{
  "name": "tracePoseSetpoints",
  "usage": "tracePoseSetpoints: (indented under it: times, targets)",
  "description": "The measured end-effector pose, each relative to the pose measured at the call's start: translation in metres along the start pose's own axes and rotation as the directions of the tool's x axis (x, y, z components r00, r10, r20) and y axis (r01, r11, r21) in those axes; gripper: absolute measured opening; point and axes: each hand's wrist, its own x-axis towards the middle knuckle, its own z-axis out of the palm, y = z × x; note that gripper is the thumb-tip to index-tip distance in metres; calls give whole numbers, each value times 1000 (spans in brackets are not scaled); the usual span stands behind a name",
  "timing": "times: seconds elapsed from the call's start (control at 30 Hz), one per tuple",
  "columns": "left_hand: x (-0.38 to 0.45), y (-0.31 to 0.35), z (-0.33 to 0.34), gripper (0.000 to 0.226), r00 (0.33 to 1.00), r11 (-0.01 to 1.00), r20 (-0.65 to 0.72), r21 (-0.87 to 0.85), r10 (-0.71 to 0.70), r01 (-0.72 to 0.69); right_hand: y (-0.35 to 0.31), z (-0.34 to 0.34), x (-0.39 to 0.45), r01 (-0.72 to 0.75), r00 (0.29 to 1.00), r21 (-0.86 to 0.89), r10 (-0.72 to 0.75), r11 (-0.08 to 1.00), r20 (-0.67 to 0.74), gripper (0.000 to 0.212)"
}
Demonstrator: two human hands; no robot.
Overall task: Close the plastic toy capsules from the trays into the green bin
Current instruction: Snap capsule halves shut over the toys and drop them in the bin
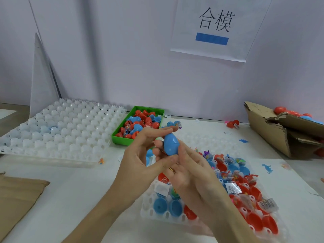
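Head: both hands (140, 155) pinch blue capsule (171, 143).

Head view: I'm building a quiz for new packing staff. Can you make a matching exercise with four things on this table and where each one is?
Things:
1. blue capsule
2. green bin
3. empty white tray
4. cardboard box

Places:
A. far right edge of the table
B. left side of the table, beside the bin
C. held between both hands, left hand and right hand
D. behind the hands, holding red and blue capsules

Pairs: 1-C, 2-D, 3-B, 4-A
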Motion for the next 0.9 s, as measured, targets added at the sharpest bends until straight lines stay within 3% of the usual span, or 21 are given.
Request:
tracePoseSetpoints:
  times: [0.17,0.3,0.5,0.9]
  targets:
    - [1,8,-4,42,993,1000,119,-5,21,-21,3,-2,1,-96,994,112,89,989,61,47]
    - [-4,12,4,37,998,993,57,114,36,-43,9,-3,0,-170,985,197,162,966,57,47]
    - [-10,10,14,25,996,974,-12,212,85,-80,15,-5,0,-167,985,229,171,959,2,43]
    - [-12,0,14,13,992,906,55,404,118,-130,23,-8,-2,-150,975,273,188,950,-118,30]
